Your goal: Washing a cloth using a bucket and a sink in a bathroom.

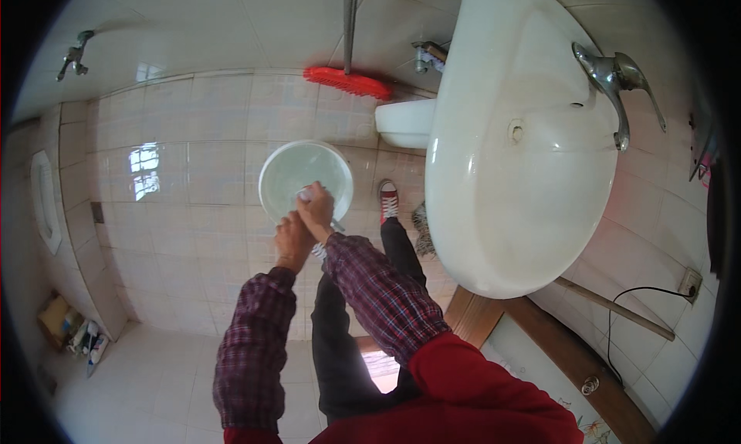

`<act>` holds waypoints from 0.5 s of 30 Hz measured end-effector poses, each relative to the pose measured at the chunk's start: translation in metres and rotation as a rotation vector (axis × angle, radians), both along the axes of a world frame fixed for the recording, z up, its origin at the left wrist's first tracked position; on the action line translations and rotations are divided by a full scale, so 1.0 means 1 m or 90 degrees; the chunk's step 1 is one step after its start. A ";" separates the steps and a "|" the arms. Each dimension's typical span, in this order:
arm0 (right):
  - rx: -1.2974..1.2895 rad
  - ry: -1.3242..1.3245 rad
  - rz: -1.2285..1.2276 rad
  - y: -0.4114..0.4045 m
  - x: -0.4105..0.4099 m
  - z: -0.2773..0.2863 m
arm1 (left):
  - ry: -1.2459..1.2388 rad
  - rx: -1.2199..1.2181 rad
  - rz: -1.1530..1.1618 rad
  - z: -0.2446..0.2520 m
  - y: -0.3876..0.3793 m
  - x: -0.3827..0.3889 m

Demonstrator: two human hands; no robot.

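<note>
A round white plastic bucket (pixel 341 154) with pale, cloudy water in it stands on the tiled floor before me. My right hand (pixel 315 208) is over its near side, fingers curled around a small whitish item (pixel 303 194), perhaps a cloth, mostly hidden by the fingers. My left hand (pixel 293 240) lies against my right hand at the near rim, its fingers bent. What it may be gripping is hidden. A short grey piece (pixel 337 225), maybe the bucket's handle, shows beside my right wrist.
To the right is a white washbasin (pixel 492 212) with a chrome faucet (pixel 608 79). A red broom (pixel 347 82) leans on the far wall. A grey mop head (pixel 424 230) lies beneath the basin. A wall tap (pixel 75 56) is at upper left, a wooden door (pixel 556 351) at lower right.
</note>
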State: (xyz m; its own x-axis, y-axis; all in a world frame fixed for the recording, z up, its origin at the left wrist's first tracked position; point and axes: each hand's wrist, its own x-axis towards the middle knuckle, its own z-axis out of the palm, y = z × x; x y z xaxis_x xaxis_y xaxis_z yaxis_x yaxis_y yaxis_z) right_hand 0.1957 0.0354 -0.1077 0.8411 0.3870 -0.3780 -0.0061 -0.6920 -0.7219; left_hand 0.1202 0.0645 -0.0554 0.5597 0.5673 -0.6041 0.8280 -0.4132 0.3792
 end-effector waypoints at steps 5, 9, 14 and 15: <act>-0.055 0.153 -0.108 -0.020 0.013 0.013 | -0.089 -0.062 0.045 0.034 -0.014 0.016; -0.041 0.271 -0.062 -0.011 0.005 0.053 | -0.251 -0.482 0.383 0.029 -0.007 -0.026; 0.162 0.580 -0.159 -0.038 0.016 0.087 | -0.293 -1.227 0.805 0.090 -0.004 -0.061; 0.119 0.706 -0.136 -0.040 0.023 0.106 | -0.343 -1.290 0.893 0.090 -0.011 -0.077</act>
State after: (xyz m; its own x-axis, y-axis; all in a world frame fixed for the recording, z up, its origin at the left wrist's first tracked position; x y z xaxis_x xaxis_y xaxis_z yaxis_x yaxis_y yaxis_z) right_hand 0.2189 -0.0048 -0.0018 0.1352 0.4048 -0.9044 -0.8088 -0.4821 -0.3367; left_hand 0.0434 0.0532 0.0341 0.7574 -0.2113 -0.6178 -0.0549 0.9222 -0.3827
